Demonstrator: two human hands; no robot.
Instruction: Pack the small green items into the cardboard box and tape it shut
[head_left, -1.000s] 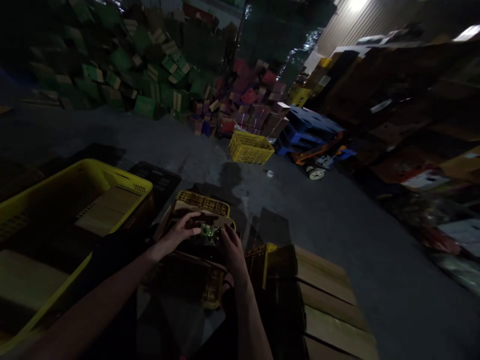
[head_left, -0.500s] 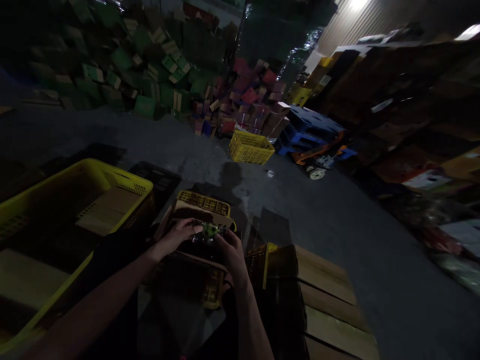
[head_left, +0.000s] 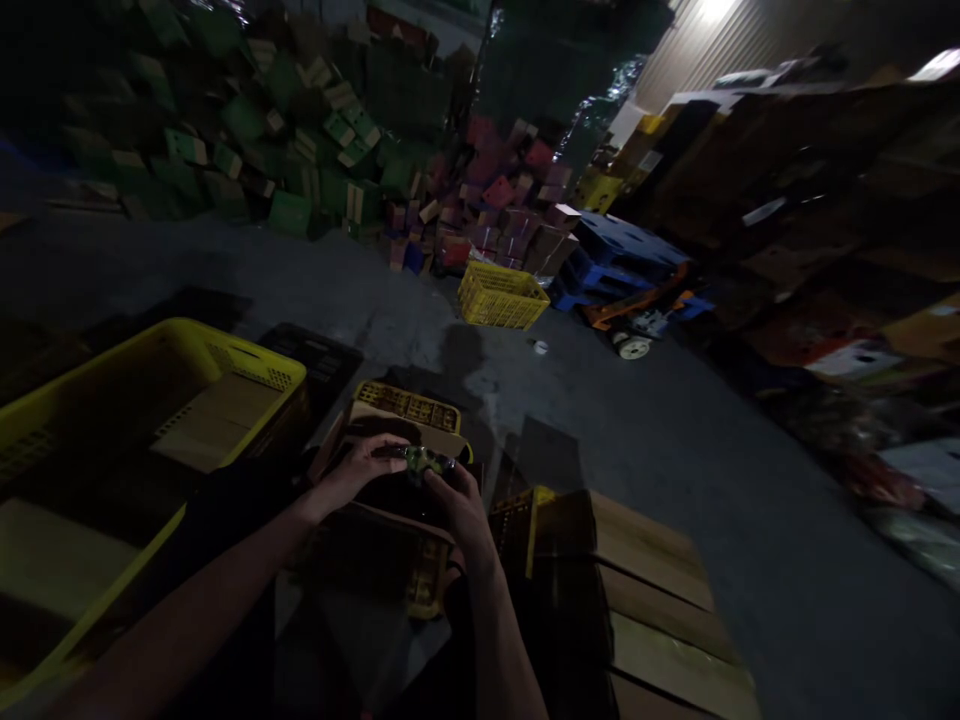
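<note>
Between both hands is a small green item in shiny clear plastic (head_left: 425,461), too dim to name more exactly. My left hand (head_left: 367,465) pinches its left end with thumb and fingers. On the other end, my right hand (head_left: 457,492) grips it, thumb on the near side. Below the hands lies an open cardboard box (head_left: 409,431) with a dark inside, its contents hidden in shadow. The box rests on a yellow crate (head_left: 405,402), whose slotted far side shows beyond it.
A large yellow crate (head_left: 180,335) with cardboard pieces stands at my left. Cardboard boxes (head_left: 660,590) are lined up at my right. Farther off are a yellow basket (head_left: 501,297), blue pallets (head_left: 619,245), an orange pallet jack (head_left: 634,300) and heaped green boxes (head_left: 289,212).
The plastic-wrapped green item has turned a little in my hands. My right fingers have shifted slightly around it, and both hands stay over the box.
</note>
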